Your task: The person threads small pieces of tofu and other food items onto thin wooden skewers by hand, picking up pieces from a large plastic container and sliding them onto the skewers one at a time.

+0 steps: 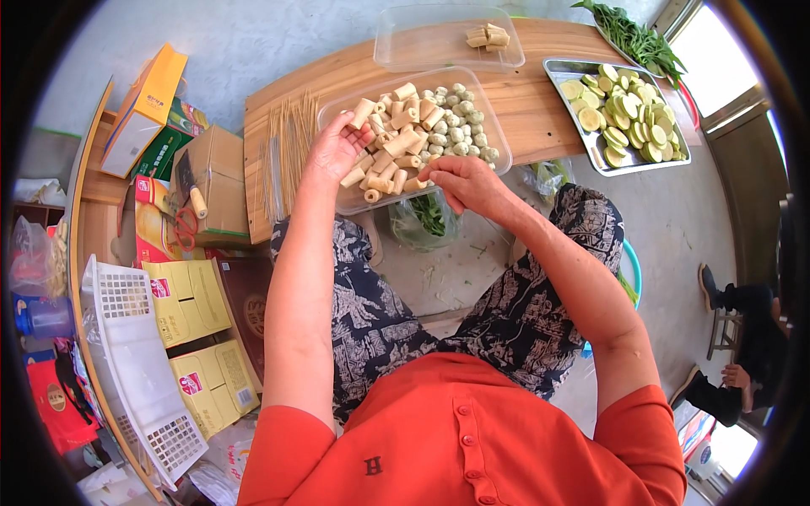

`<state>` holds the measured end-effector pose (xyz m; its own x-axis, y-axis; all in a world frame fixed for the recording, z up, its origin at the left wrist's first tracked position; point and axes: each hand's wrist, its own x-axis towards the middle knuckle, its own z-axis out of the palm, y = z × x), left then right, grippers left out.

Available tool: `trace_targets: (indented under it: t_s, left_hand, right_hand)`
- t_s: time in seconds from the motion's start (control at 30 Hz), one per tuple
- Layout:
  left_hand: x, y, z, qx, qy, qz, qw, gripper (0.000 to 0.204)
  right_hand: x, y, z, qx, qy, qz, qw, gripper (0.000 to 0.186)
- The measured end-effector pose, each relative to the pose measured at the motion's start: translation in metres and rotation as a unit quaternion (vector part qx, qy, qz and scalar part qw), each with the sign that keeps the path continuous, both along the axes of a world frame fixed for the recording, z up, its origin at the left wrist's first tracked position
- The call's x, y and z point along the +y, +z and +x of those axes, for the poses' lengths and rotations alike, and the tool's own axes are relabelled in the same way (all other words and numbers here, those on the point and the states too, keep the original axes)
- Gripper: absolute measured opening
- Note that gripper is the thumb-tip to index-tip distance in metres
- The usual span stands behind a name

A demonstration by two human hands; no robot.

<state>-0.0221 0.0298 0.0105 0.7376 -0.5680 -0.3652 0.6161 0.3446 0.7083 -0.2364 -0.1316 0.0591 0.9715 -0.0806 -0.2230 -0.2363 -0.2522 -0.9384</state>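
My left hand point(335, 153) is raised over the left side of a clear plastic container point(499, 126), its fingers closed on a short tan hollow roll point(361, 113). More tan rolls point(402, 142) are heaped in the container, with greenish-grey balls point(460, 116) along its right side. At the container's near edge is my right hand point(470, 182), thumb and fingers pinched together close to a roll point(414, 183). Whatever the pinch holds, if anything, is hidden. Thin bamboo skewers point(289, 148) lie on the wooden table left of the container.
Behind stands another clear container point(413, 42) with several rolls. A metal tray point(604, 169) of green-rimmed vegetable slices and leafy greens point(633, 38) are at the right. Cardboard boxes point(221, 181) and scissors point(186, 228) are left. A bag of greens point(426, 221) sits below the table; another person's legs point(732, 299) show far right.
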Motion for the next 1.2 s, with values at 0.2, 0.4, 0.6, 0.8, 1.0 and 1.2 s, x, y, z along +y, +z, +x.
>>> trace_targets:
  t_s: [0.2, 0.4, 0.6, 0.8, 1.0, 1.2]
  left_hand:
    - [-0.001, -0.001, 0.001, 0.001, -0.002, -0.011, 1.000, 0.020]
    - [-0.001, -0.001, -0.002, -0.019, -0.024, -0.013, 0.999, 0.019]
    - [-0.005, 0.002, -0.012, -0.030, -0.056, -0.002, 0.998, 0.022]
    - [-0.014, 0.005, -0.027, -0.049, -0.117, 0.027, 0.992, 0.026]
    - [-0.007, -0.003, -0.014, -0.131, -0.137, 0.107, 0.976, 0.026]
    - [0.021, -0.031, -0.005, -0.546, -0.180, 0.600, 0.556, 0.018]
  right_hand:
    - [-0.001, -0.004, 0.001, -0.004, 0.001, 0.004, 1.000, 0.022]
    - [0.000, -0.006, 0.000, -0.006, 0.000, -0.001, 1.000, 0.022]
    - [0.000, -0.005, 0.003, -0.015, -0.011, -0.020, 1.000, 0.023]
    - [-0.001, -0.013, 0.007, -0.019, -0.031, -0.020, 0.999, 0.024]
    - [-0.005, -0.016, 0.010, -0.019, -0.051, 0.006, 0.998, 0.023]
    - [-0.008, -0.010, 0.007, -0.010, -0.064, 0.009, 0.998, 0.022]
